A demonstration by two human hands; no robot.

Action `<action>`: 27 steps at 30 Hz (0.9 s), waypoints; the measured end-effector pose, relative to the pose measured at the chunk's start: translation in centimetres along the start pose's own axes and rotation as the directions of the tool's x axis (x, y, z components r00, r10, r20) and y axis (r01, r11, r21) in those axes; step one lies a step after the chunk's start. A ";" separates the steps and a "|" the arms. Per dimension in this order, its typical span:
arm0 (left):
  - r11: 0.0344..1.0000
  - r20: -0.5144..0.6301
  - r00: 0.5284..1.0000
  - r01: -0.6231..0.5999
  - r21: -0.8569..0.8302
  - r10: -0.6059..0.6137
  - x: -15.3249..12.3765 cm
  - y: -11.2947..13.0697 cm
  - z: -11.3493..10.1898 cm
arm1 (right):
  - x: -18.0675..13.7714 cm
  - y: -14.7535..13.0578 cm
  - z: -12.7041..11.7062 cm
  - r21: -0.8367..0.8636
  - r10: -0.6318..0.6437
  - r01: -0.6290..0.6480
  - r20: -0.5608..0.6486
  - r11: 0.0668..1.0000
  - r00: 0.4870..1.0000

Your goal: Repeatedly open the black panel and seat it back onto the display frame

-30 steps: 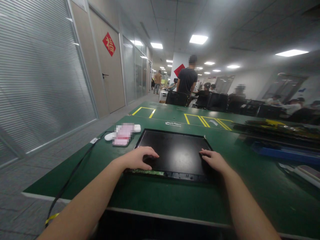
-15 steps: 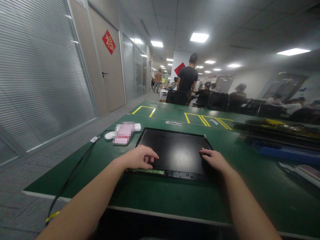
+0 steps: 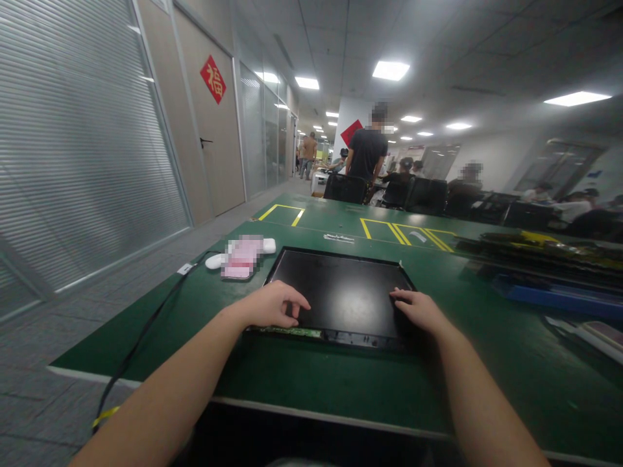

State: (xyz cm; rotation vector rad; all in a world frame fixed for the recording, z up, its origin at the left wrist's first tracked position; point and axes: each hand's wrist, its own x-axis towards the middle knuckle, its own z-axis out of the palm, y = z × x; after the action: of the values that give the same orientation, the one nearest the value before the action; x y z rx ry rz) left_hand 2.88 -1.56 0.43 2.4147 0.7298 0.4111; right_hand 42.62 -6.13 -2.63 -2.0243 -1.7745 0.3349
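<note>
Screen point(image 3: 345, 285) lies on the green table point(image 3: 316, 379), left hand point(image 3: 272, 306) over its near-left corner, thumb and forefinger narrowly parted, right hand point(image 3: 421, 311) at its right edge, finger closure there unclear

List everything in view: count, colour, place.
Table: 1, green, foreground
Screen panel: 1, black, central
Circuit strip: 1, green, panel's near edge
Phone: 1, pink, panel's left
Shapes: 2, white, beside phone
Cable: 1, black, left edge
Tape outlines: several, yellow, far end
Stack: 1, dark, right
Long item: 1, blue, below stack
Blurred items: some, pale, right edge
Diamond signs: 2, red, background
Chairs: several, black, background
People: several, background
Lights: several, white, ceiling
Left hand: 1, panel's left
Right hand: 1, panel's right
</note>
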 end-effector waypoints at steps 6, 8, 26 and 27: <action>1.000 -0.004 1.000 -0.027 0.002 0.027 0.1 -0.1 0.1 | -0.2 -0.6 -0.3 -0.030 0.011 -0.010 0.038 1.000 0.999; 1.000 -0.007 1.000 -0.027 -0.001 0.027 0.1 0.0 0.2 | -0.2 -0.7 -0.3 -0.038 0.014 -0.013 0.034 0.999 0.999; 0.698 -0.441 0.774 0.617 0.363 -0.455 0.2 -4.2 -1.2 | 0.7 2.2 -1.7 0.088 0.385 -0.375 -0.209 0.923 0.899; 0.672 -0.411 0.777 0.624 0.399 -0.477 0.2 -4.4 -1.2 | 0.8 2.6 -1.6 0.086 0.400 -0.390 -0.195 0.917 0.896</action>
State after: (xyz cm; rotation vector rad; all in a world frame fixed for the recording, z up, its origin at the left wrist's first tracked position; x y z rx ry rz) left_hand 0.73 2.07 -1.32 2.4386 1.8615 0.3162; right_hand 45.73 -5.86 -2.33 -2.2879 -1.2124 0.2659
